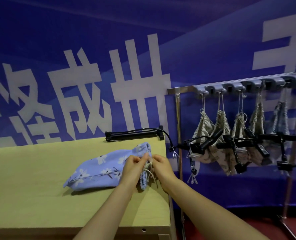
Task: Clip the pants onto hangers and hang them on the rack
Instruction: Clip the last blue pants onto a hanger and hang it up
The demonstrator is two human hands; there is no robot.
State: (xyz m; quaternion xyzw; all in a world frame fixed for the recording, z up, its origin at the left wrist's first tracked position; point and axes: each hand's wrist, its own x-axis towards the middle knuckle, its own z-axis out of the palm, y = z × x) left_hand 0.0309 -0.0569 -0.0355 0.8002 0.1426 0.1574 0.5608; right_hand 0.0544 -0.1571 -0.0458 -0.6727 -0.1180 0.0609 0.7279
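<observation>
Blue banner [109,40], big white Chinese characters, cut off at the frame edges. Smooth pale wood desk [31,187]. Metal rack [179,129], right: five gathered patterned pants hung by cords, black hangers dangling among them. Blue floral pants [98,168] lie crumpled on the desk. Left hand [132,166] and right hand [162,168]: each grip pinched on the drawstring [148,168]. Spare hanger [133,134] at desk's back edge.

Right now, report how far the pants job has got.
Done: about five pairs of pants already hang from the rack, with black hangers among them. In hand: the left hand and right hand pinch the drawstring at the waistband of the blue floral pants lying on the table. Left: clip that pair to the hanger at the table's back edge and hang it.
</observation>
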